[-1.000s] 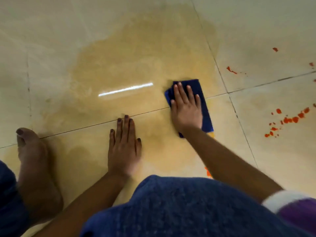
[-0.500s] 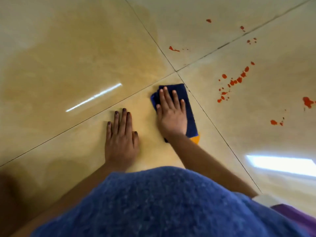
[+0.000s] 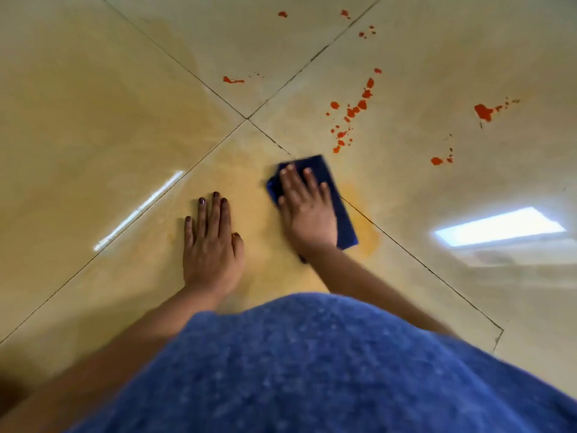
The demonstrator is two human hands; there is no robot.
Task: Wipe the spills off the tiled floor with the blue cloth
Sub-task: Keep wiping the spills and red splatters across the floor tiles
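nearest the camera a blue textured garment (image 3: 312, 370) fills the lower frame, with both bare forearms reaching out past it. the left hand (image 3: 210, 242) lies flat on the tiled floor (image 3: 93, 120), fingers straight and together, holding nothing. just to its right, the right hand (image 3: 307, 210) presses palm-down with straight fingers on the blue cloth (image 3: 342, 214), which lies folded on the floor across a grout line. a yellowish wet patch (image 3: 363, 232) shows just beside the cloth. farther out, orange-red splatters (image 3: 354, 112) dot the tiles, well apart from the cloth.
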